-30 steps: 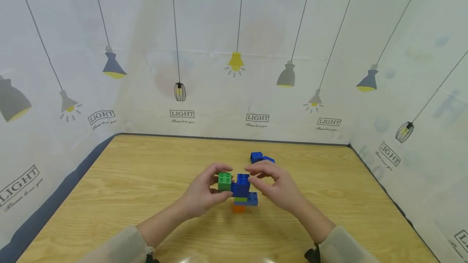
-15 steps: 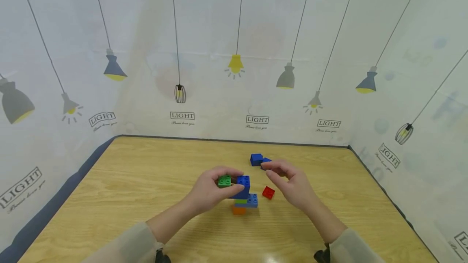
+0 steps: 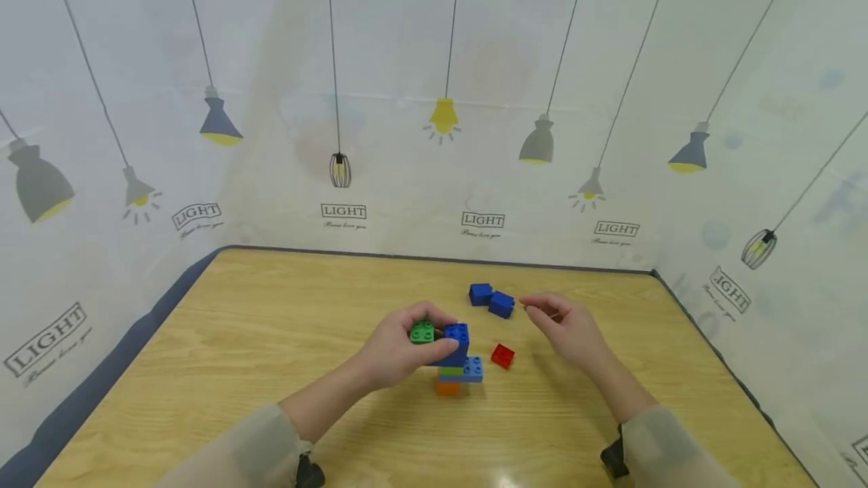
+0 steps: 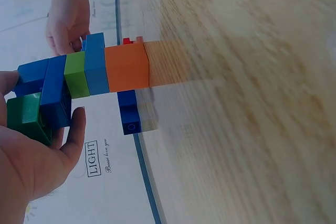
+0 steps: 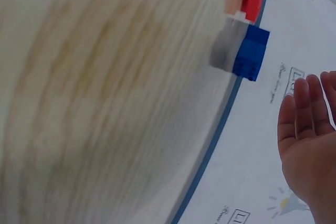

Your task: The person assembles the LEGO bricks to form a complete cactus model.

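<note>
My left hand [image 3: 396,349] grips the top of a small tower of toy building bricks, thumb on the upper dark blue brick [image 3: 459,333]. Beside that brick, within the hand, sits a green brick [image 3: 422,332]. Lower down come a long dark blue brick [image 4: 56,93], a lime green brick [image 4: 77,74], a lighter blue brick [image 3: 472,369] jutting right, and an orange brick [image 3: 447,385] on the table. My right hand [image 3: 573,333] hovers right of the tower, holding nothing, its fingers loosely extended near two loose blue bricks [image 3: 502,304].
A red brick [image 3: 502,356] lies on the wooden table [image 3: 305,292] just right of the tower. Another loose blue brick [image 3: 481,294] touches or nearly touches its neighbour farther back. Printed curtains [image 3: 400,194] stand behind the table's far edge.
My right hand has moved away from the tower to the right, bringing the red brick into view. My left thumb has shifted onto the upper dark blue brick.
</note>
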Tool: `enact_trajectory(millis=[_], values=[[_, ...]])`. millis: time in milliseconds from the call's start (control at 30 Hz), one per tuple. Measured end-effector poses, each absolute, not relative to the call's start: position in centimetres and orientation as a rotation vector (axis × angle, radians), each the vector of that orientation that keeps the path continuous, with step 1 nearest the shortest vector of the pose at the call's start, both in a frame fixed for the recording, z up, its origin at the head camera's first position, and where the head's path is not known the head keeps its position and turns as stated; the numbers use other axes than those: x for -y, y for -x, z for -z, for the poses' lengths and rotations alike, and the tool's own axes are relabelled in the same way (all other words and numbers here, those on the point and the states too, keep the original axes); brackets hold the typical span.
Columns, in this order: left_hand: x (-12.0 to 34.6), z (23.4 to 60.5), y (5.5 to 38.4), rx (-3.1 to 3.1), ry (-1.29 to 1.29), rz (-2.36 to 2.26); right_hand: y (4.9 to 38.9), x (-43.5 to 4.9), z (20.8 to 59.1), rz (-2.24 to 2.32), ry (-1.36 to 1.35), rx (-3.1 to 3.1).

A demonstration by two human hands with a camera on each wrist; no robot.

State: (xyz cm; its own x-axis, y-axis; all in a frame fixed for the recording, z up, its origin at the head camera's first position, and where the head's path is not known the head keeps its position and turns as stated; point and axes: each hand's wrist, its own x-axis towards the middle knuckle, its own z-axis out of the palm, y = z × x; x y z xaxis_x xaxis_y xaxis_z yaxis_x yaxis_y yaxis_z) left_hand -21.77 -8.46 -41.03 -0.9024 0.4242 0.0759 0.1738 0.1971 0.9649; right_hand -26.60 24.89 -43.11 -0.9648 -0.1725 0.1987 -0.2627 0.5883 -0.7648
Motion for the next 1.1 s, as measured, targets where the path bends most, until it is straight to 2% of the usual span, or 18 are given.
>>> enact_trajectory(millis=[733,1100], values=[[8.7,40.9,21.9,-2.272,-0.561,-1.726,31.7,-24.4,44.7,-1.185,-0.242,2.915],[8.6,41.1,22.1,-2.276,-0.562,-1.732,32.7,-23.0,45.3,-1.257,-0.213,3.016]])
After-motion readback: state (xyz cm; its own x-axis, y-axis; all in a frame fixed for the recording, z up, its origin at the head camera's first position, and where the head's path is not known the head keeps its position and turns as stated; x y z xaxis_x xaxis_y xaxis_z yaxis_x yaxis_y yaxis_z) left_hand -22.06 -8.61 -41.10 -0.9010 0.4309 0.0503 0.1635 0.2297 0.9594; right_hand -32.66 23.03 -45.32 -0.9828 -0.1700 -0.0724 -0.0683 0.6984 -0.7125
